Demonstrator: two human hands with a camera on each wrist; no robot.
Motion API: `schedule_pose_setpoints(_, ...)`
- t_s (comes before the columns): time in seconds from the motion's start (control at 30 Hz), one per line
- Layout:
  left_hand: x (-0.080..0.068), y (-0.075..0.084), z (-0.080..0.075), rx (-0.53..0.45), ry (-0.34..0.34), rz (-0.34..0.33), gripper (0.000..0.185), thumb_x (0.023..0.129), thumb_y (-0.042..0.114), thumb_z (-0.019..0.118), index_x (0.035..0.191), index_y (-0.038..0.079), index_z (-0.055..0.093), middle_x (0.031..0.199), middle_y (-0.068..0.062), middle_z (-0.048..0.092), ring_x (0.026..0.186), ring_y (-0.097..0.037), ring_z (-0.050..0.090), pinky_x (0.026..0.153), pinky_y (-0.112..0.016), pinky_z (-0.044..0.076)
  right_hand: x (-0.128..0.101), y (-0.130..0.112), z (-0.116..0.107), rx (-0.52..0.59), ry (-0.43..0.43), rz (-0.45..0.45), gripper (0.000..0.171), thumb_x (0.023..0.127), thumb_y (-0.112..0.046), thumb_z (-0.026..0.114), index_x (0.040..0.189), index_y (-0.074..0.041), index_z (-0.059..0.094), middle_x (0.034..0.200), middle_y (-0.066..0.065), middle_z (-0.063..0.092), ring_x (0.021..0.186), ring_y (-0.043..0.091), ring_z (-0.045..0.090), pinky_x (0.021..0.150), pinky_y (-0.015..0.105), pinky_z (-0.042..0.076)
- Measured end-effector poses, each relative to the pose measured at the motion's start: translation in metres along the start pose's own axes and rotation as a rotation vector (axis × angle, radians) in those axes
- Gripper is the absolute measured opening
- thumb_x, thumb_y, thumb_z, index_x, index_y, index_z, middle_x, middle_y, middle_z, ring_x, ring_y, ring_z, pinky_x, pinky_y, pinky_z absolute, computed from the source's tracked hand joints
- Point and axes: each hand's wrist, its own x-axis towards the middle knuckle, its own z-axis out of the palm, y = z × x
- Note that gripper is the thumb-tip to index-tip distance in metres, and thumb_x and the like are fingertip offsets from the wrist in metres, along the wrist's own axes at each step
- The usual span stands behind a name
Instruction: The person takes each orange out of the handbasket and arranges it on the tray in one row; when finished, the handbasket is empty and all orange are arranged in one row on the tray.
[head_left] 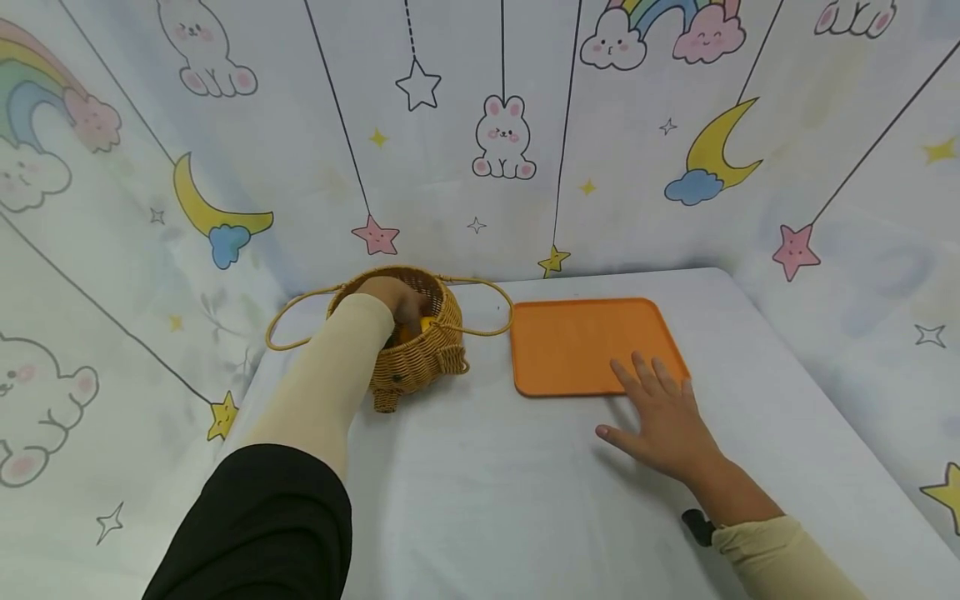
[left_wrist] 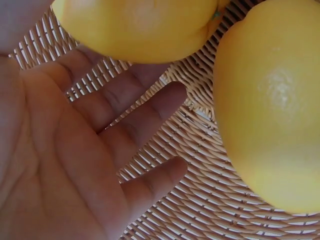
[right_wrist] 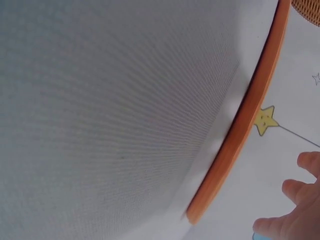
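My left hand (head_left: 402,302) reaches down inside a woven wicker basket (head_left: 412,375) on the left of the table. The left wrist view shows that hand (left_wrist: 95,130) with its fingers spread and only slightly bent. Its upper fingers pass behind a smooth yellow fruit-like thing (left_wrist: 145,30), which has a small green spot at one end. A second rounded yellow thing (left_wrist: 272,110) lies to the right, against the wicker. My right hand (head_left: 663,421), fingers spread, hovers by the near right edge of an orange tray (head_left: 585,346), holding nothing.
Two thin looped handles (head_left: 487,287) stick out from the basket's sides, the right one reaching the tray's left edge. A white cloth covers the table (head_left: 487,492). Behind and beside it hangs a patterned curtain (head_left: 450,167) with stars, moons and rabbits.
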Motion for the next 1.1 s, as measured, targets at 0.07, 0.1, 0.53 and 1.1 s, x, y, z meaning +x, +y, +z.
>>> schedule_pose_setpoints(0.07, 0.000, 0.000, -0.001, -0.006, -0.008, 0.004, 0.114, 0.067, 0.040, 0.088, 0.156, 0.032, 0.017, 0.160, -0.014, 0.011, 0.143, -0.040, 0.014, 0.105, -0.058, 0.032, 0.000, 0.000, 0.001, 0.001, 0.001, -0.001, 0.101, 0.076, -0.081, 0.052, 0.156, -0.029, 0.017, 0.160, 0.013, 0.013, 0.144, 0.044, 0.011, 0.102, 0.075, 0.007)
schedule_pose_setpoints(0.1, 0.000, 0.000, -0.001, 0.005, -0.012, 0.008, 0.114, 0.067, 0.041, 0.087, 0.156, 0.031, 0.016, 0.160, -0.014, 0.013, 0.143, -0.039, 0.015, 0.105, -0.058, 0.032, 0.000, 0.001, 0.001, 0.000, 0.001, -0.003, 0.101, 0.076, -0.081, 0.051, 0.156, -0.030, 0.017, 0.160, 0.013, 0.013, 0.144, 0.044, 0.011, 0.102, 0.075, 0.008)
schedule_pose_setpoints(0.53, -0.006, 0.006, -0.018, 0.254, 0.073, 0.129, 0.076, 0.079, 0.055, 0.069, 0.143, 0.022, 0.044, 0.148, -0.009, 0.038, 0.136, -0.034, 0.032, 0.106, -0.055, 0.033, 0.006, 0.003, -0.001, -0.006, 0.009, -0.012, 0.100, 0.076, -0.080, 0.053, 0.156, -0.030, 0.018, 0.160, 0.013, 0.015, 0.144, 0.043, 0.013, 0.102, 0.075, 0.011)
schedule_pose_setpoints(1.1, -0.052, 0.002, -0.018, 0.156, 0.428, 0.134, 0.107, 0.075, 0.085, 0.045, 0.155, 0.018, 0.023, 0.156, -0.015, 0.028, 0.141, -0.037, 0.026, 0.108, -0.064, 0.021, 0.010, 0.007, -0.009, -0.016, 0.020, -0.017, 0.101, 0.078, -0.079, 0.053, 0.157, -0.027, 0.017, 0.159, 0.017, 0.016, 0.143, 0.045, 0.012, 0.101, 0.076, 0.006)
